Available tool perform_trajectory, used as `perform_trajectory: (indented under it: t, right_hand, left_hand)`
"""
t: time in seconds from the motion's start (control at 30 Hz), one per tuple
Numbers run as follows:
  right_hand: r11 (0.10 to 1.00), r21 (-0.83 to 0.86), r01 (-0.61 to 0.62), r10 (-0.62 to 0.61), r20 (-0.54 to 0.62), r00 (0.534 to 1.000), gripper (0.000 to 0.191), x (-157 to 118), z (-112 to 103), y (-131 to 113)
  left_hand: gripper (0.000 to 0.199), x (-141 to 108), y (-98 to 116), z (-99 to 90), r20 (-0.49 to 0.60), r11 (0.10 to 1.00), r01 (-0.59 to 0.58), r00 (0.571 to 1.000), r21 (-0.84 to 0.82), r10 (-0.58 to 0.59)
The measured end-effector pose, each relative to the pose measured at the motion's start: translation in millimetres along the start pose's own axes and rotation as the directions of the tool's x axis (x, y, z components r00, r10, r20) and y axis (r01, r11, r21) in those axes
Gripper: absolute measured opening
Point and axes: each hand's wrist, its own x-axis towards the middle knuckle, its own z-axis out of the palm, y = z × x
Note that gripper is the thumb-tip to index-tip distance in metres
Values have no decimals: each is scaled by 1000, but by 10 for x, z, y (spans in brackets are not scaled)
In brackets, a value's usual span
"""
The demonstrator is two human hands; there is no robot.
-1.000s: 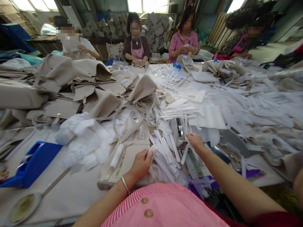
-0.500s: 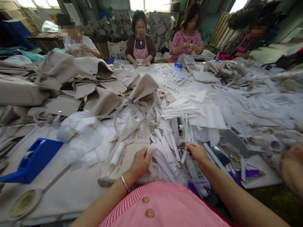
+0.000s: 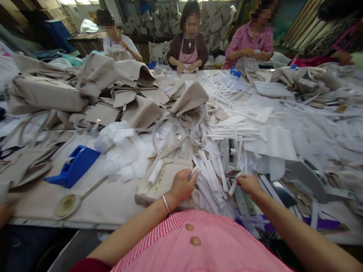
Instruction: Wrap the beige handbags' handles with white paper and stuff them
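Note:
My left hand [image 3: 183, 186], with a bracelet at the wrist, is closed on a small piece of thin white material [image 3: 196, 171]. It is over the right edge of a beige bag [image 3: 167, 180] lying flat, which has a gold zipper and a white-wrapped handle end. My right hand [image 3: 249, 184] is pinched at the near end of a grey tape dispenser [image 3: 228, 160]; whatever its fingertips hold is too small to make out. Flat white strips [image 3: 208, 183] lie fanned between my hands.
A blue tape dispenser [image 3: 75, 166] and a round dish [image 3: 68, 206] lie at left. Crumpled white padding [image 3: 121, 151] and piled beige bags [image 3: 51, 92] are behind. A larger grey dispenser [image 3: 314, 181] is at right. Several people work across the table; another hand [image 3: 5, 213] shows at the left edge.
The view has swung left, so the table's contents appear farther right. My right hand has drawn slightly back from the grey dispenser. My left hand still holds the white piece.

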Motion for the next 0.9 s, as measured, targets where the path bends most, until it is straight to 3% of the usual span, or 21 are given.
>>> perform_trajectory:
  t: [0.1,0.2,0.3,0.37,0.57,0.77,0.9]
  right_hand:
    - [996,59,63,-73,185,980,18,-271,88,-215]
    - [967,192,167,-227,355,907,29,-613,273,-599]
    - [931,294,214,-326,413,851,33,-874,501,-952]
    - [928,322,186,-314,408,857,33,-960,639,-1080]
    - [956,295,10,-127,380,916,36,-969,836,-1087]
    - [954,289,-78,-41,383,923,36,-950,864,-1079]
    - [946,314,-77,-62,413,909,31,-955,860,-1072]
  left_hand:
    - [34,-18,8,-11,7,999,-12,1000,49,11]
    - [31,-21,35,-1,13,990,-36,999,136,35]
    - [28,-22,61,19,31,962,-94,996,258,89]
    - [25,-28,63,29,49,938,-141,990,317,132]
    - [24,-52,9,44,95,872,-225,974,435,204]
    - [30,-71,-28,29,150,829,-276,961,486,232]
    - [44,-66,-42,-15,215,813,-323,945,484,248]
